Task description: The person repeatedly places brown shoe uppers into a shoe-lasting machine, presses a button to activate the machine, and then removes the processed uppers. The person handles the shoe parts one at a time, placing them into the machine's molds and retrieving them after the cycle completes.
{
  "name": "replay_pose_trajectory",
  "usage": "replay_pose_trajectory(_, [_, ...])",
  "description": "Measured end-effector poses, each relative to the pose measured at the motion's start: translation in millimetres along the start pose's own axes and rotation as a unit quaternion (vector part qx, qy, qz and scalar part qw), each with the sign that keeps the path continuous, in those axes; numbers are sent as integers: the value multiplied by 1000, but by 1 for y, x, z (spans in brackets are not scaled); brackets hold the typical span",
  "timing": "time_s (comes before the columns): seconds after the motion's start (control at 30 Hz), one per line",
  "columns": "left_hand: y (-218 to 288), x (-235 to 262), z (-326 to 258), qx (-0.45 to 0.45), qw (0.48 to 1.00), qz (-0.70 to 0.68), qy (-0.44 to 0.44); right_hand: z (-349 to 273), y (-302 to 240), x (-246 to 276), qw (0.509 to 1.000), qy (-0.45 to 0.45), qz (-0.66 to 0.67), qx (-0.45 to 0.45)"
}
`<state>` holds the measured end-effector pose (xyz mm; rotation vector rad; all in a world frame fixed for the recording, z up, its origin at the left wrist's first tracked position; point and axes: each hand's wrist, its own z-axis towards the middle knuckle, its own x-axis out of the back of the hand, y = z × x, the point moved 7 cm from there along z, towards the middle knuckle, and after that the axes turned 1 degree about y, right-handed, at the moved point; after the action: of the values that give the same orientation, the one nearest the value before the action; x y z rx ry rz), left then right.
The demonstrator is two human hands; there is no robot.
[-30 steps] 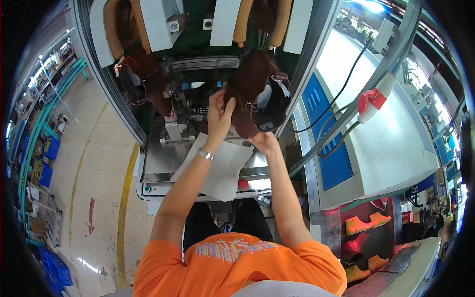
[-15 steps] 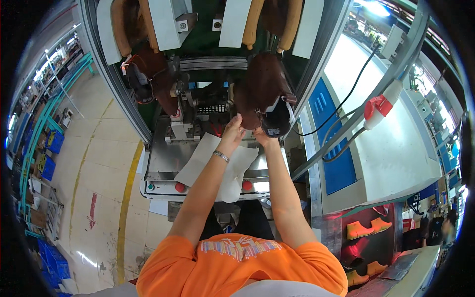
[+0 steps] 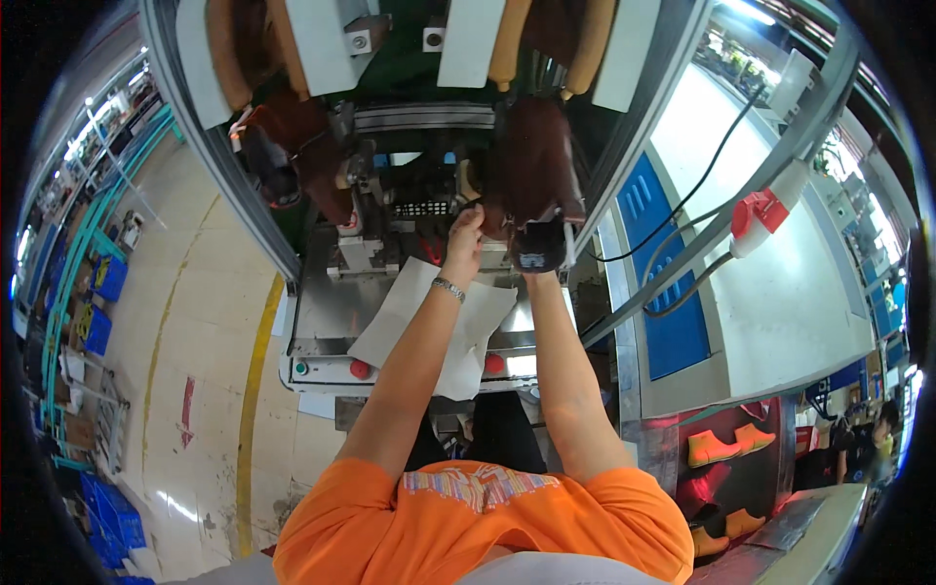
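Note:
A brown leather shoe upper with a dark lining is at the right-hand station of the machine. My left hand is closed, pinching the upper's lower left edge between thumb and fingers. My right hand reaches in under the dark lining; its fingers are hidden by it. A second brown shoe upper sits on the left-hand station, with neither hand on it. Below my hands, a pale sheet lies across the machine's metal bed.
Red push buttons line the machine's front edge. Curved tan pads hang above the stations. A white cabinet and a metal post with a red plug stand at right. Orange shoes lie on a rack at lower right.
The upper's dark lining has swung left and now covers my right fingers. My left hand has shifted slightly up, keeping its pinch. The whole view has moved a little.

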<state>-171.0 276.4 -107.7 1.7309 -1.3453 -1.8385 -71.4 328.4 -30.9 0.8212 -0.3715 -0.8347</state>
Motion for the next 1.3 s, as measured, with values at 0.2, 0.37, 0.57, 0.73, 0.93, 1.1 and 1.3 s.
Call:
replay_pose_trajectory(0.2, [-1, -14, -2, 20, 997, -63, -26, -29, -7, -36, 931, -10, 319, -178])
replay_pose_trajectory(0.37, [1, -17, -12, 29, 996, -74, -30, -54, -30, -73, 604, -43, 691, -395])
replay_pose_trajectory(0.57, [-1, -26, -15, 14, 999, -39, -18, -90, -69, -110, 343, -41, 790, -506])
replay_pose_trajectory(0.73, [-5, -7, -8, -15, 998, -45, -39, -54, -65, -75, -197, -82, 787, -579])
replay_pose_trajectory(0.93, [-6, -3, -7, -40, 999, 26, -15, -42, -39, -59, -235, -32, 833, -500])
replay_pose_trajectory(1.1, [57, -17, -95, -383, 904, 183, 54, -41, -40, -30, -279, -35, 799, -532])
replay_pose_trajectory(1.3, [103, -73, -227, -566, 725, 388, -55, -72, -70, -44, -288, -54, 786, -545])
